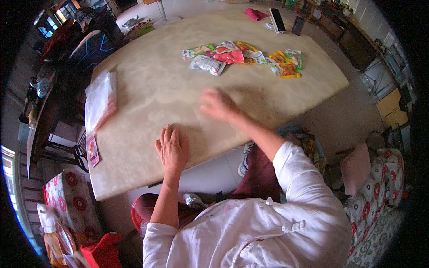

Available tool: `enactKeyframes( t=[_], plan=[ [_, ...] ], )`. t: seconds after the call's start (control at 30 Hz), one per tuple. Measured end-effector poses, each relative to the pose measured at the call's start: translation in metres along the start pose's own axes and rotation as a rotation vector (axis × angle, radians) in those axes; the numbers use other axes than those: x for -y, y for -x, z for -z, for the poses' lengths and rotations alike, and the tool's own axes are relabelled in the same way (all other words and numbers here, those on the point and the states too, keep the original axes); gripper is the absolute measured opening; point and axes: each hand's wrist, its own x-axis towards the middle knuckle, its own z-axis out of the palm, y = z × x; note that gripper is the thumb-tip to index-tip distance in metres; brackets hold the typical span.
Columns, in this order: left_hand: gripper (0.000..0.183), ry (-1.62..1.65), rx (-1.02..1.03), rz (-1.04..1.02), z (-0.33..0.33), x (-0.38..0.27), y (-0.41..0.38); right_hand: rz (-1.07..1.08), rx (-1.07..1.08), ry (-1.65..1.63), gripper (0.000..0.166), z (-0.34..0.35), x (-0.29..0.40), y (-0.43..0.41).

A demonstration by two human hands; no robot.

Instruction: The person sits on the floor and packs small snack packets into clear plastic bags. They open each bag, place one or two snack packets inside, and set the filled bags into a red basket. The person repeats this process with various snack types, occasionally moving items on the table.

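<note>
My left hand (172,150) lies palm down near the front edge of the pale tabletop (144,97), fingers slightly apart, with nothing visible in it. Farther in and to its right, my right hand (219,104) is blurred; its thumb and fingers look apart, and I see nothing between them. Beyond that hand are several small sealed food packets. A silver packet (207,65) lies nearest on the left, beside a red packet (231,57). A yellow-edged packet (289,70) and a green-edged packet (295,58) lie to the right.
Clear plastic bags (100,98) lie along the left edge, above a pink printed card or packet (92,151). At the far side are a propped phone (277,20), a small dark box-like object (297,25) and a pink cloth (256,14). A patterned covered seat (68,201) stands lower left.
</note>
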Motion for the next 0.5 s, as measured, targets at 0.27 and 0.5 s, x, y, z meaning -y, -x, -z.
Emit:
enactKeyframes(
  t=[0.27, 0.5],
  plan=[
    [0.035, 0.029, -0.028, -0.007, 0.005, -0.008, -0.002, -0.281, -0.078, 0.434, 0.06, 0.006, -0.103, -0.062],
    [0.037, 0.016, -0.053, -0.035, 0.001, -0.002, 0.001, -0.275, 0.001, 0.453, 0.045, -0.005, -0.077, -0.057]
  ],
)
